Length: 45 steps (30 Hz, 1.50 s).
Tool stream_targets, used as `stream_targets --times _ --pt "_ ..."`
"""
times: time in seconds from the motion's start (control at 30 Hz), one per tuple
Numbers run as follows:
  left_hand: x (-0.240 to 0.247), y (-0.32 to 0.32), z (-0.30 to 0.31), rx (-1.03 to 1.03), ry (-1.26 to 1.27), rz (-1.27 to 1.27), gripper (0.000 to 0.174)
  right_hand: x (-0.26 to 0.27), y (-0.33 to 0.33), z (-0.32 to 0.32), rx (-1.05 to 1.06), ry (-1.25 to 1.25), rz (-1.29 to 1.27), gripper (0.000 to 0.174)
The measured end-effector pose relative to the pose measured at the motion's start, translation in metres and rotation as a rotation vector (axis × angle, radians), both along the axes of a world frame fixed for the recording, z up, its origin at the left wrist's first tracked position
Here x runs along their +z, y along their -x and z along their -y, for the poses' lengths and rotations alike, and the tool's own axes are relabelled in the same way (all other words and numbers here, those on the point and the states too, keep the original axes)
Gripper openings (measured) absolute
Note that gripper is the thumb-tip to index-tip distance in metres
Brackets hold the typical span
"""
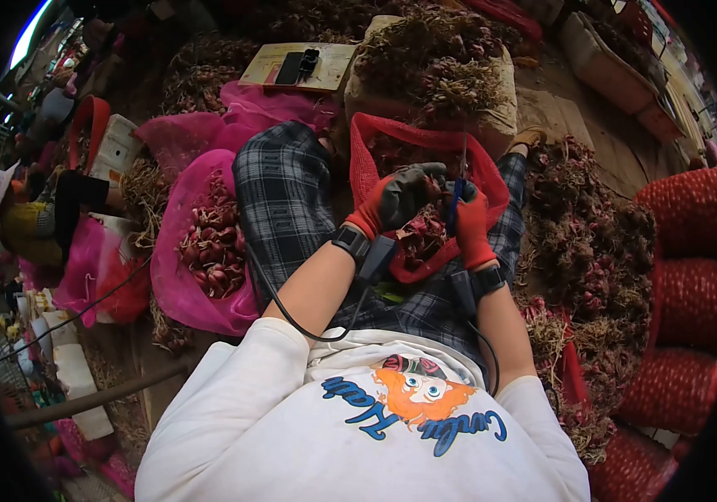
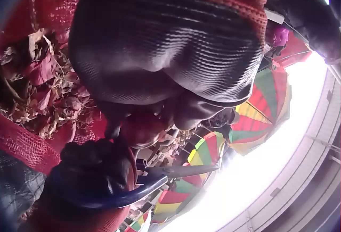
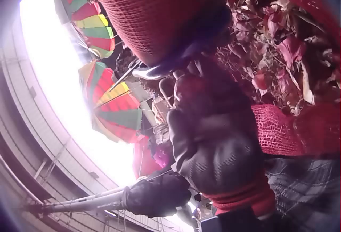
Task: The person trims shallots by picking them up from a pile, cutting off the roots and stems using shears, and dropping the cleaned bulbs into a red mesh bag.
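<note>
In the head view my left hand [image 1: 396, 201], in a red glove with a dark coated palm, is over a red mesh bag [image 1: 362, 155] between the knees. Its fingers pinch a reddish shallot [image 2: 143, 131], partly hidden by the glove in the left wrist view. Close beside it, my right hand [image 1: 472, 224], gloved alike, grips blue-handled scissors [image 1: 457, 191]. Their blades [image 2: 194, 171] point away from the body, near the shallot. Below both hands, the bag holds dry skins and trimmings [image 3: 290, 56].
On the left a pink mesh bag [image 1: 164, 251] holds trimmed shallots [image 1: 212, 255]. Ahead stands a pale foam box [image 1: 492, 109] heaped with dried shallots. A phone [image 1: 289, 69] lies on a board [image 1: 333, 63]. Unsorted shallots [image 1: 592, 251] and full red sacks [image 1: 688, 301] line the right.
</note>
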<state>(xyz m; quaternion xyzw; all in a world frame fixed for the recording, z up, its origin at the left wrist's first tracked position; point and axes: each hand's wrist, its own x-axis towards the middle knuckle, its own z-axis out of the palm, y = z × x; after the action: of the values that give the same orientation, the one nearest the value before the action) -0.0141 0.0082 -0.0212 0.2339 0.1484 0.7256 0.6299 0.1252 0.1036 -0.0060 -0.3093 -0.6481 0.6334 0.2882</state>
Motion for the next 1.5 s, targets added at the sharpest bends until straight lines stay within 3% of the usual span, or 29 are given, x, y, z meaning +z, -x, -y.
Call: stream_targets --times 0.03,0.1,0.2,0.3,0.5,0.6,0.63,0.73,0.8,0.9,0.93,1.03,1.1,1.2,1.33,1.4,1.5 --pt "-0.001 0.001 0.000 -0.019 0.013 0.045 0.047 -0.003 -0.001 -0.001 0.001 0.043 -0.065 0.018" --pt "0.001 0.001 0.004 0.054 0.012 -0.118 0.047 -0.001 0.000 0.002 0.007 0.133 -0.195 0.019" --pt "0.021 -0.005 0.009 0.115 0.095 -0.360 0.047 0.020 0.010 0.011 0.033 -0.144 -0.235 0.020" --pt "0.027 -0.013 0.010 0.178 0.161 -0.526 0.046 0.016 0.014 0.011 -0.064 -0.386 -0.105 0.019" --pt "0.008 -0.003 0.009 0.169 0.149 -0.387 0.046 -0.014 0.009 -0.011 -0.106 -0.021 -0.026 0.019" --pt "0.005 0.001 0.007 0.159 0.099 -0.234 0.048 -0.020 -0.003 -0.017 -0.142 0.189 -0.139 0.019" --pt "0.002 0.002 0.006 0.164 0.086 -0.182 0.049 -0.023 -0.003 -0.017 -0.147 0.172 -0.115 0.018" --pt "0.003 0.007 0.005 0.212 0.076 -0.481 0.050 -0.023 -0.002 -0.016 -0.168 0.078 -0.041 0.016" --pt "0.004 0.007 0.009 0.161 0.062 -0.506 0.050 -0.020 0.003 -0.011 -0.186 -0.042 0.011 0.015" --pt "0.003 0.002 0.013 0.171 -0.010 -0.534 0.048 -0.023 0.006 -0.016 -0.174 0.043 0.047 0.015" --pt "0.002 0.001 0.014 0.189 -0.043 -0.539 0.047 -0.024 0.004 -0.016 -0.159 0.168 -0.039 0.016" --pt "-0.002 -0.001 0.008 0.164 -0.028 -0.248 0.046 -0.029 0.000 -0.020 -0.073 0.537 -0.322 0.019" --pt "-0.005 0.000 0.005 0.269 -0.030 -0.234 0.045 -0.036 0.000 -0.026 0.040 0.775 -0.536 0.021" --pt "-0.006 0.000 0.005 0.258 -0.004 -0.250 0.043 -0.023 -0.001 -0.010 0.036 0.773 -0.483 0.023" --pt "0.000 0.003 0.007 0.083 0.057 -0.158 0.040 -0.004 0.004 -0.003 0.035 0.421 -0.295 0.024" --pt "0.012 0.011 0.016 0.067 0.211 -0.196 0.039 0.004 0.006 -0.010 0.023 0.205 -0.150 0.025" --pt "0.015 0.020 0.017 0.017 0.383 -0.314 0.038 0.012 0.008 -0.013 0.084 -0.154 -0.130 0.027"
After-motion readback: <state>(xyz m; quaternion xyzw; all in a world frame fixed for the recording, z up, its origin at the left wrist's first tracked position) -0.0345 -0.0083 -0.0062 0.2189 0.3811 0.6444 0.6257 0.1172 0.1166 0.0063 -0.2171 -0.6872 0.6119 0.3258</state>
